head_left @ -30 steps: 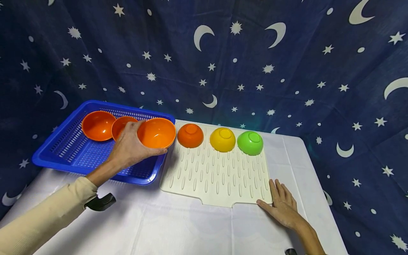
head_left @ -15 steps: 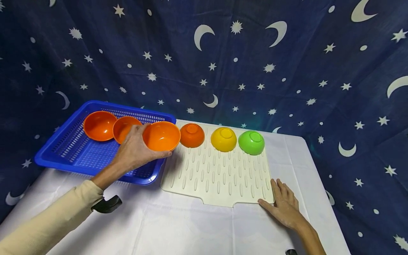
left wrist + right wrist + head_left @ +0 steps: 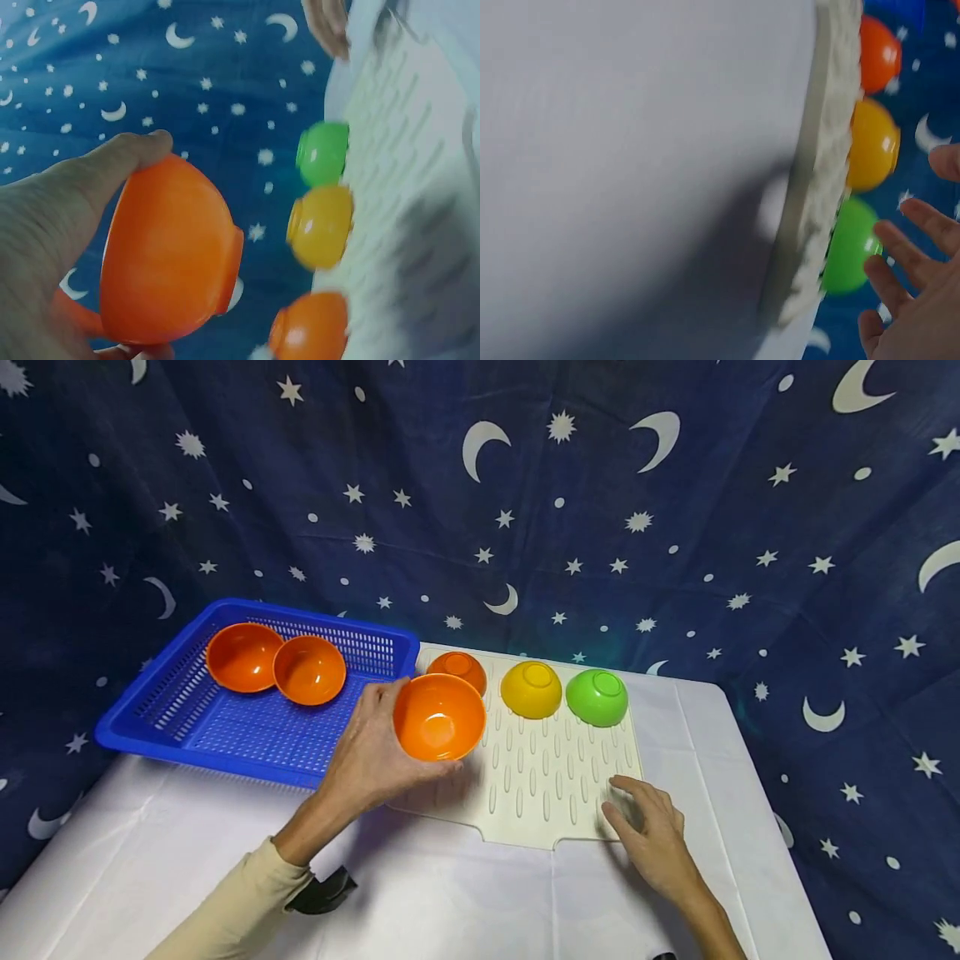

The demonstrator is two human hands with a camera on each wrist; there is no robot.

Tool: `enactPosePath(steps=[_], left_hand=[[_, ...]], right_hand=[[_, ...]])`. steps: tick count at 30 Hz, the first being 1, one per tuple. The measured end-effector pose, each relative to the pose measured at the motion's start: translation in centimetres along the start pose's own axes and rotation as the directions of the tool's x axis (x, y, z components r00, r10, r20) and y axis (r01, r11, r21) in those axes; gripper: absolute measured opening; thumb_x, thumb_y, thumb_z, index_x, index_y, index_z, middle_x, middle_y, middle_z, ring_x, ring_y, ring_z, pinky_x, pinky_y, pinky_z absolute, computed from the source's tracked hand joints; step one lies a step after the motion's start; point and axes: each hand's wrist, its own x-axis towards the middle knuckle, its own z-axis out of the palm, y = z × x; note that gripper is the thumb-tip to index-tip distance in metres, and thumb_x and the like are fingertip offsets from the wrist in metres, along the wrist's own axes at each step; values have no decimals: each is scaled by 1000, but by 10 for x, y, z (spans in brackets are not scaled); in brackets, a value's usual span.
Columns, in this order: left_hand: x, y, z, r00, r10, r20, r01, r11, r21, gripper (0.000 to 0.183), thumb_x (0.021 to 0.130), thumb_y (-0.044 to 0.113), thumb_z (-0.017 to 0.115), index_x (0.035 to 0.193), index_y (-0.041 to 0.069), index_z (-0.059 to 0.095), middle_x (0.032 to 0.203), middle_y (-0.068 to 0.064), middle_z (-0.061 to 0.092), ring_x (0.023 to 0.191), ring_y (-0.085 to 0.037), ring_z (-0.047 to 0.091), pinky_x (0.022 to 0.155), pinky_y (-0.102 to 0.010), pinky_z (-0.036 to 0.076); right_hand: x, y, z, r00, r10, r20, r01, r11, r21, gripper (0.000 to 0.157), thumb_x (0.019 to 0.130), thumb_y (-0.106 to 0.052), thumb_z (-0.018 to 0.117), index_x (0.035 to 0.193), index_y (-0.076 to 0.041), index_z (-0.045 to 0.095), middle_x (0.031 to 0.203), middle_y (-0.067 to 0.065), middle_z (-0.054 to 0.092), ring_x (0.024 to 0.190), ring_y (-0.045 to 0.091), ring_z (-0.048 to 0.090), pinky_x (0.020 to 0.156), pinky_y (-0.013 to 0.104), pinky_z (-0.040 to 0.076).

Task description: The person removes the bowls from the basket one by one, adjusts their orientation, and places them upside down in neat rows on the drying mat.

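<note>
My left hand (image 3: 375, 752) grips an orange bowl (image 3: 438, 718) by its rim, thumb on the near side and fingers on the far side. The bowl is held above the left part of the white ribbed drying mat (image 3: 525, 810), its inside facing me. Along the mat's back edge stand three upside-down bowls: an orange bowl (image 3: 459, 667), partly hidden by the held one, a yellow bowl (image 3: 531, 690) and a green bowl (image 3: 597, 697). My right hand (image 3: 654, 839) hovers over the mat's front right corner, its fingers relaxed and holding nothing.
A blue perforated basket (image 3: 247, 768) stands on the left, with two orange bowls, the left one (image 3: 244, 657) and the right one (image 3: 309, 670), lying inside. A white cloth (image 3: 450, 902) covers the table. Behind hangs a dark blue curtain (image 3: 420, 460) with moons and stars.
My left hand has carried the orange bowl rightward and nearer, from over the basket's right end to above the mat. My right hand has lifted off the mat's corner.
</note>
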Motion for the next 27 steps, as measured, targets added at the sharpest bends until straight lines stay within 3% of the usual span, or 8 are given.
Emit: enactPosePath(steps=[4, 8, 10, 13, 15, 20, 23, 27], left_hand=[[-10, 11, 29, 998, 40, 41, -39, 999, -32, 114, 56, 56, 93, 148, 8, 45, 128, -14, 46, 111, -31, 51, 87, -51, 52], [-18, 20, 62, 991, 82, 109, -74, 994, -78, 112, 56, 53, 94, 146, 8, 45, 126, -13, 47, 113, -28, 49, 87, -45, 53], [-22, 22, 77, 986, 110, 128, -98, 991, -95, 115, 56, 51, 94, 147, 5, 43, 128, -14, 46, 114, -29, 48, 86, -43, 55], [-26, 25, 96, 980, 150, 128, -136, 985, -109, 120, 54, 49, 97, 149, 1, 40, 130, -17, 44, 116, -30, 47, 87, -42, 55], [-27, 27, 108, 976, 185, 118, -172, 979, -113, 122, 53, 48, 98, 149, 0, 39, 131, -18, 44, 116, -31, 46, 89, -42, 54], [-26, 33, 130, 963, 260, 75, -252, 963, -93, 120, 52, 49, 99, 145, 2, 41, 130, -18, 43, 116, -31, 45, 91, -39, 52], [-24, 36, 136, 964, 262, 52, -258, 964, -69, 123, 51, 54, 99, 147, 4, 40, 128, -18, 42, 116, -31, 45, 91, -39, 51], [-20, 37, 139, 975, 214, 65, -205, 971, -125, 119, 56, 52, 98, 150, 8, 41, 125, -16, 39, 116, -31, 40, 89, -40, 49]], right_hand=[[0, -21, 14, 998, -55, 29, 52, 995, 90, 37, 99, -20, 68, 132, -4, 62, 141, 11, 55, 130, 29, 37, 102, 60, 19], [-3, -36, 26, 992, -46, 114, 17, 971, 238, 44, 100, -19, 66, 140, -4, 56, 134, 9, 59, 121, 26, 49, 101, 51, 38], [-3, -41, 30, 988, -36, 152, -20, 937, 349, 44, 101, -15, 64, 142, -2, 53, 127, 11, 61, 113, 27, 57, 96, 42, 48], [-2, -44, 33, 983, -42, 177, -52, 868, 495, 42, 103, -9, 60, 141, 5, 51, 116, 16, 63, 101, 25, 63, 85, 29, 53], [-2, -43, 34, 983, -55, 174, -55, 819, 571, 40, 103, -5, 58, 139, 10, 49, 115, 20, 63, 99, 21, 65, 83, 25, 54], [-3, -37, 30, 987, -63, 147, -53, 740, 671, 47, 99, 8, 55, 143, 15, 39, 119, 25, 56, 97, 11, 64, 83, 21, 53], [-3, -35, 27, 989, -54, 135, -53, 733, 678, 54, 98, 10, 56, 147, 12, 34, 119, 28, 53, 96, 13, 66, 82, 21, 54], [-1, -36, 22, 989, -9, 148, -90, 758, 646, 57, 101, 3, 55, 153, 5, 32, 125, 28, 49, 100, 13, 66, 84, 26, 56]])
